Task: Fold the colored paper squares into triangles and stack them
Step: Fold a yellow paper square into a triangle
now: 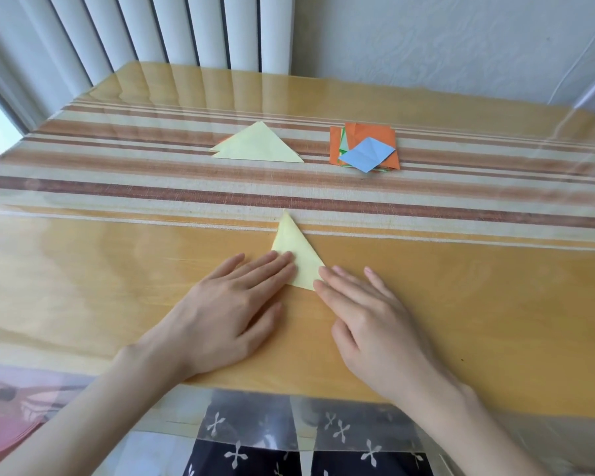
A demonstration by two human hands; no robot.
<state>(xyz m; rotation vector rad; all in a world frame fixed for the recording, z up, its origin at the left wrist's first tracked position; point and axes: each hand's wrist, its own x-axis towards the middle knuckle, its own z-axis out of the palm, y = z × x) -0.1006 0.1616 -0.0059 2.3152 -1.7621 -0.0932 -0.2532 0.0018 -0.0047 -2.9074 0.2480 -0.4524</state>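
A pale yellow paper triangle (294,247) lies on the table near me, its tip pointing away. My left hand (229,305) lies flat with straight fingers pressing the triangle's left lower part. My right hand (368,312) lies flat too, its fingertips touching the triangle's lower right corner. Farther back on the striped cloth sits a stack of folded triangles (256,146), yellow on top with an orange edge showing beneath. To its right is a pile of paper squares (364,147), orange and green, with a creased blue square on top.
The wooden table (495,304) has a glossy clear cover and a striped runner (117,187) across its middle. White vertical blinds (172,29) hang behind the far edge. A pink object (11,424) sits at the lower left below the table's edge.
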